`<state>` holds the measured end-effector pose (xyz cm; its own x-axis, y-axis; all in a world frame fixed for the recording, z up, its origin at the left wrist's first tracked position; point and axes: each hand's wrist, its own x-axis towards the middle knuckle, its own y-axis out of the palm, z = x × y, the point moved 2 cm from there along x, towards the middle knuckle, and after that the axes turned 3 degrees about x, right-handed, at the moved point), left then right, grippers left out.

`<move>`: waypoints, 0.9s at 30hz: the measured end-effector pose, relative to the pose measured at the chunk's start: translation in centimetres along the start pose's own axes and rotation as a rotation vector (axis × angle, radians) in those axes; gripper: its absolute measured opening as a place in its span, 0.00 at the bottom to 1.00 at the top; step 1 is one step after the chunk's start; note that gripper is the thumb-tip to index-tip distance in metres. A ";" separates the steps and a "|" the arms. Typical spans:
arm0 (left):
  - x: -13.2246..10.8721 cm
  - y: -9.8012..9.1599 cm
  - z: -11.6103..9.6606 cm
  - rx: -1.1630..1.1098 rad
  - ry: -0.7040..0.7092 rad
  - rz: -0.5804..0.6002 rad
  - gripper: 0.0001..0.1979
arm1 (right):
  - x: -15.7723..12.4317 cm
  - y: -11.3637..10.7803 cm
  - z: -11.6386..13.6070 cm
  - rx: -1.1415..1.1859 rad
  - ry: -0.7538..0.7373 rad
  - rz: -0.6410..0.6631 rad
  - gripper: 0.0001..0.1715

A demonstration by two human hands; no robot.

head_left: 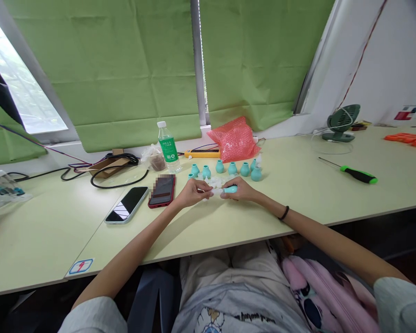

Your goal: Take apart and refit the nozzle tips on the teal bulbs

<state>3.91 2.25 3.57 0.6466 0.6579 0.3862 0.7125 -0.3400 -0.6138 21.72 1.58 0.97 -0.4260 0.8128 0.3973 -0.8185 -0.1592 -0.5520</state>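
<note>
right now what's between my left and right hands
In the head view, a translucent white piece and a teal piece, end to end, lie between your left hand and right hand.

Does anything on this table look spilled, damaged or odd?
No spill or damage stands out. The black cable looks untidy, looping loosely from the cardboard box onto the table; oddly, a blocky patch covers part of the red-edged phone.
</note>
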 end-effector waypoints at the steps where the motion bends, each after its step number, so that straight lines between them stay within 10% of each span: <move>1: 0.0 0.1 0.0 0.023 0.007 0.005 0.11 | 0.0 0.0 0.0 0.016 0.021 0.028 0.15; 13: -0.4 0.9 -0.8 0.367 0.180 0.016 0.09 | 0.0 -0.4 0.6 0.077 0.096 0.201 0.18; 27: -0.1 0.1 1.0 -0.320 -0.192 -0.142 0.17 | -0.3 0.5 0.9 0.277 0.160 0.116 0.18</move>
<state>3.68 2.83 2.74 0.4948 0.8165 0.2975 0.8594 -0.4091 -0.3066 21.13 0.75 1.19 -0.4747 0.8545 0.2109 -0.8509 -0.3842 -0.3582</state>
